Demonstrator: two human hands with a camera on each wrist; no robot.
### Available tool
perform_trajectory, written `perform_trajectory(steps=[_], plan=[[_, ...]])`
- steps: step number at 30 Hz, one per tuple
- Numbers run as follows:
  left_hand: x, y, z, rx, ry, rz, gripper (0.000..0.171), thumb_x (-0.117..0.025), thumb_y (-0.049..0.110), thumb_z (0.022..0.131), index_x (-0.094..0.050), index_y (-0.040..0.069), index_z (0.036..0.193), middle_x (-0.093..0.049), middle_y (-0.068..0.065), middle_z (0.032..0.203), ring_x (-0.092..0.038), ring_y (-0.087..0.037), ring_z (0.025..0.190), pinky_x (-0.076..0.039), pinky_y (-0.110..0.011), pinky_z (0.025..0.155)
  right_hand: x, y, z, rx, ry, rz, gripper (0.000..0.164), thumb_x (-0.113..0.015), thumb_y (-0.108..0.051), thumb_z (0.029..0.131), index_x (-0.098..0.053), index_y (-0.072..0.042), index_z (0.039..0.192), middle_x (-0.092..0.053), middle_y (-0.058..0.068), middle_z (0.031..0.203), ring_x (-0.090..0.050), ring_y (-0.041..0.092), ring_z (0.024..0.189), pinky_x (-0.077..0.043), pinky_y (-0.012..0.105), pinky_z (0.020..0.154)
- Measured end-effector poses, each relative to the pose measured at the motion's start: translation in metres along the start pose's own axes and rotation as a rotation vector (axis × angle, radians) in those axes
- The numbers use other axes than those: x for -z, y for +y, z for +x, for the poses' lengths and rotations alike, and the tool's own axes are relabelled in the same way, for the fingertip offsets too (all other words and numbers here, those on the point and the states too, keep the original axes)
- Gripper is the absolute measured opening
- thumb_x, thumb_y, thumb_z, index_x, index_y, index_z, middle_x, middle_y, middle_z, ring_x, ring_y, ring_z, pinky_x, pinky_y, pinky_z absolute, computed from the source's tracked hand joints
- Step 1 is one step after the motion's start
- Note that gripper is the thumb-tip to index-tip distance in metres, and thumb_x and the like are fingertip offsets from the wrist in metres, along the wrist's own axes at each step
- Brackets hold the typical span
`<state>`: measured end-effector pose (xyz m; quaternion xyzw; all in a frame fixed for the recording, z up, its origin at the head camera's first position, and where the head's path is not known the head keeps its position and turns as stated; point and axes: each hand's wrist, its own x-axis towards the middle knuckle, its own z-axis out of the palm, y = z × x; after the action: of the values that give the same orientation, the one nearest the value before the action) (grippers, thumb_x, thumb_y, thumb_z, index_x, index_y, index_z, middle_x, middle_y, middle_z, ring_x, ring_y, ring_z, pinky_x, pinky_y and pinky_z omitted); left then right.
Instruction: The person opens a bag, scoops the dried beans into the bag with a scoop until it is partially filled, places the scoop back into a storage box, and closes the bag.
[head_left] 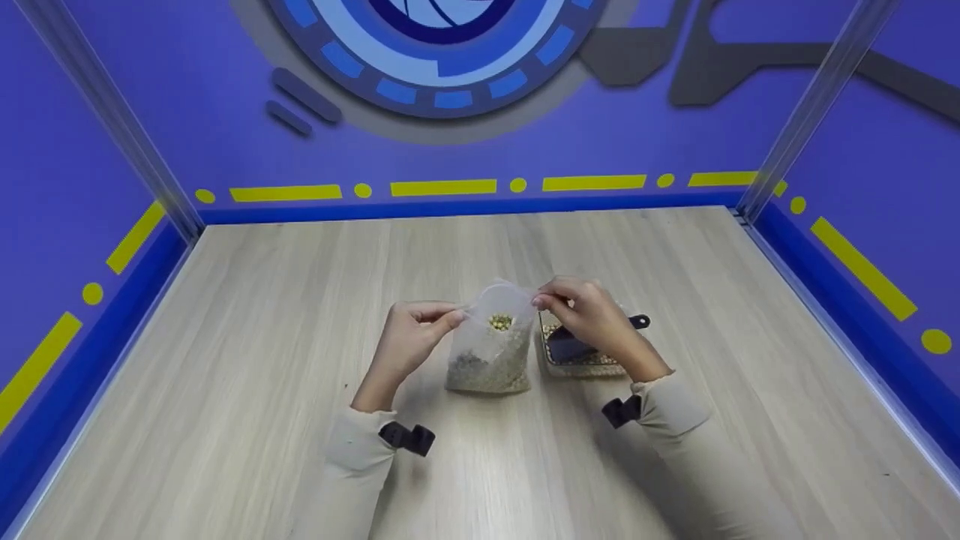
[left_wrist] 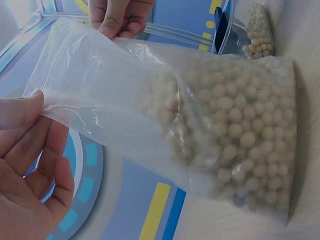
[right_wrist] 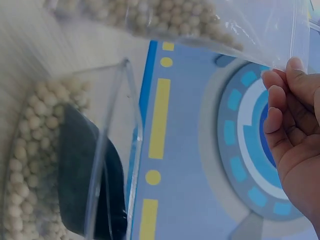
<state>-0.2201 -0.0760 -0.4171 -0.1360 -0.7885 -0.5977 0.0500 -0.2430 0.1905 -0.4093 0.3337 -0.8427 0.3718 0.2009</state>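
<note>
A clear zip bag [head_left: 491, 360], part full of round pale beans [left_wrist: 245, 135], stands upright on the table between my hands. My left hand [head_left: 414, 337] pinches the left corner of its mouth between thumb and fingers. At the opposite top corner, my right hand [head_left: 589, 311] holds the bag in a pinch as well. The mouth forms a gap, and some beans show through it in the head view. In the left wrist view the beans fill the lower part of the bag, while the plastic above them is slack and creased.
Just right of the bag is a clear box [head_left: 589, 370] of the same beans, partly hidden under my right hand. A black scoop [right_wrist: 85, 175] lies in it, its handle [head_left: 640, 322] reaching past the rim. Blue panels [head_left: 480, 165] enclose the wooden table [head_left: 247, 315].
</note>
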Motion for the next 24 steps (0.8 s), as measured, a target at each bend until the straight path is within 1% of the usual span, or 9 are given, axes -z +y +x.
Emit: perform_trajectory(steps=[4,8,11,14,19,22,24], plan=[[0.001,-0.003,0.000,0.017,0.014,-0.031,0.014,-0.071,0.014,0.085,-0.077,0.004,0.093,-0.074,-0.009,0.086,-0.064,-0.011,0.076,-0.050,-0.023,0.071,0.005,0.004,-0.003,-0.003,0.037,0.000,0.008,-0.068,-0.007,0.085,-0.072,-0.001,0.083,-0.070,0.008,0.079,-0.065,0.017,0.071,-0.054,0.027,0.068],[0.003,-0.008,0.000,0.036,0.017,-0.060,0.011,-0.072,0.014,0.085,-0.078,0.006,0.090,-0.073,-0.006,0.082,-0.065,-0.016,0.077,-0.049,-0.025,0.073,0.007,0.010,-0.009,-0.008,0.054,0.016,0.004,-0.069,-0.004,0.084,-0.071,-0.003,0.080,-0.069,0.005,0.076,-0.061,0.010,0.069,-0.051,0.022,0.066],[0.002,-0.009,0.000,0.030,0.005,-0.066,0.012,-0.072,0.017,0.085,-0.077,0.007,0.090,-0.072,-0.004,0.083,-0.064,-0.019,0.079,-0.048,-0.026,0.072,0.006,0.012,-0.012,-0.030,0.051,0.054,0.005,-0.069,-0.006,0.085,-0.071,-0.004,0.081,-0.068,0.003,0.075,-0.055,0.005,0.070,-0.047,0.022,0.065],[0.001,-0.010,0.000,0.010,-0.001,-0.055,0.012,-0.072,0.019,0.085,-0.076,0.008,0.090,-0.072,-0.003,0.084,-0.062,-0.017,0.079,-0.047,-0.026,0.071,0.004,0.012,-0.014,-0.073,0.046,0.097,0.007,-0.069,-0.010,0.086,-0.072,-0.004,0.084,-0.068,0.003,0.077,-0.052,0.004,0.072,-0.044,0.023,0.065],[-0.004,-0.011,-0.001,-0.031,0.009,-0.026,0.010,-0.073,0.018,0.084,-0.076,0.010,0.089,-0.072,-0.002,0.085,-0.060,-0.012,0.079,-0.046,-0.032,0.078,-0.001,0.009,-0.016,-0.190,0.033,0.147,0.009,-0.069,-0.012,0.086,-0.072,-0.003,0.088,-0.070,0.005,0.083,-0.056,0.003,0.076,-0.047,0.022,0.069],[-0.006,-0.010,-0.001,-0.056,0.025,-0.004,0.009,-0.074,0.019,0.083,-0.076,0.012,0.087,-0.072,-0.001,0.084,-0.060,-0.012,0.079,-0.045,-0.032,0.080,-0.003,0.007,-0.017,-0.262,0.044,0.182,0.010,-0.069,-0.011,0.087,-0.070,-0.001,0.089,-0.070,0.007,0.083,-0.057,0.002,0.077,-0.046,0.019,0.070],[-0.006,-0.010,-0.001,-0.071,0.040,0.008,0.009,-0.075,0.021,0.082,-0.077,0.013,0.086,-0.072,-0.001,0.083,-0.059,-0.012,0.079,-0.044,-0.031,0.079,-0.004,0.006,-0.017,-0.286,0.058,0.204,0.010,-0.068,-0.010,0.087,-0.069,0.000,0.088,-0.069,0.007,0.082,-0.057,0.002,0.076,-0.046,0.018,0.070]])
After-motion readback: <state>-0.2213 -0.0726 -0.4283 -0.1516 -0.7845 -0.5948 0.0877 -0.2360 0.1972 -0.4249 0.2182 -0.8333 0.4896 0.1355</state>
